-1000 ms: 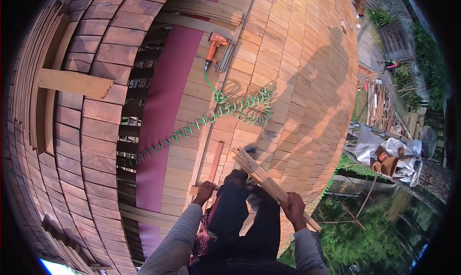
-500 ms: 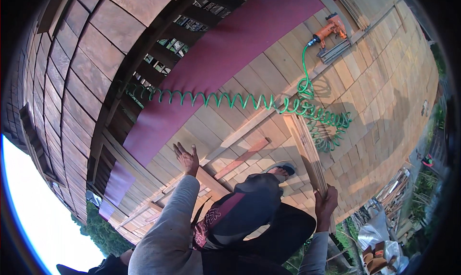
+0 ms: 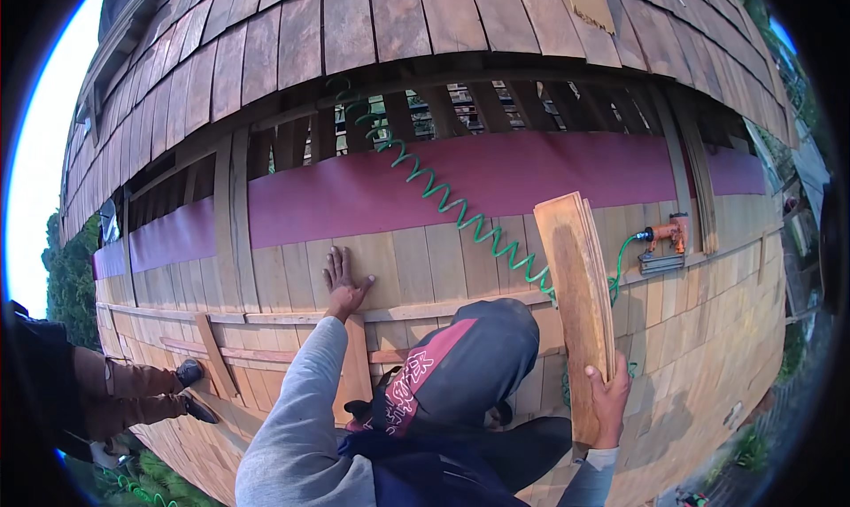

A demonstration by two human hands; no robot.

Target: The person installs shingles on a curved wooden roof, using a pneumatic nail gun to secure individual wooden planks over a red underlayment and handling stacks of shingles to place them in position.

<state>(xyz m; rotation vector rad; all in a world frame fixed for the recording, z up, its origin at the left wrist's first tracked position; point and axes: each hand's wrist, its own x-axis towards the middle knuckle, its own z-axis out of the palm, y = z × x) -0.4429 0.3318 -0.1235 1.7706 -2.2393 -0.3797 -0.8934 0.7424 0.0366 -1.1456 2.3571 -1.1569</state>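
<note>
My left hand (image 3: 343, 281) lies flat with fingers spread on the wooden shingles (image 3: 416, 263) of a sloping roof, just below a dark red underlay strip (image 3: 496, 184). My right hand (image 3: 609, 401) grips the lower end of a stack of wooden shingles (image 3: 577, 303), held upright and off the roof. A grey and red pouch (image 3: 460, 365) hangs at my front between both arms.
A green coiled air hose (image 3: 443, 197) runs across the red strip to an orange nail gun (image 3: 666, 241) resting on the shingles at the right. Open battens (image 3: 460, 108) show above the strip. Another person's brown sleeve (image 3: 124, 396) reaches in at the lower left. Trees stand beyond the roof's edges.
The view has swung, so the roof now stands in front of me. My left hand has settled flat on the shingles. My right hand has raised the shingle stack upright.
</note>
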